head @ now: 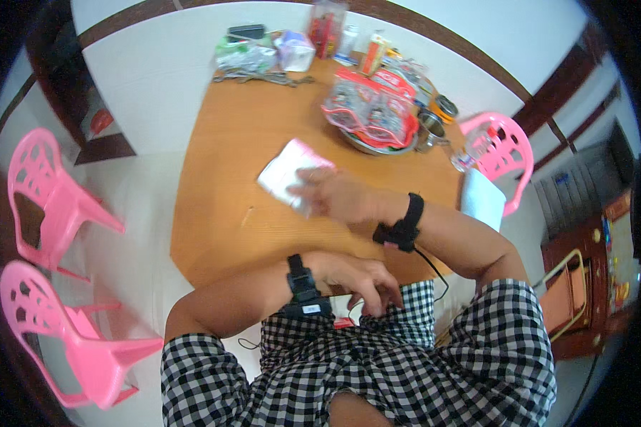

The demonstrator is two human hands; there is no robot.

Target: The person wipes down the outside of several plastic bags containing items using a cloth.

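A folded white cloth with a pink edge (288, 168) lies on the wooden table (229, 139). My right hand (334, 195), blurred, is over the cloth's right part with its fingers spread on or just above it; whether it grips the cloth cannot be told. Past the table's near edge, close to my body, my left hand (366, 283) hangs with bent fingers apart and nothing seen in it. Black straps with small devices sit on both wrists, and a thin cable runs from the right one.
A metal bowl (376, 151) bears red-edged clear plastic packages (374, 104). Beside it stand a metal mug (430, 128) and a clear bottle (467, 155). Bags and a box (295, 50) are at the far edge. Pink plastic chairs (67, 213) stand left and right; a light blue thing (482, 200) is at the right edge.
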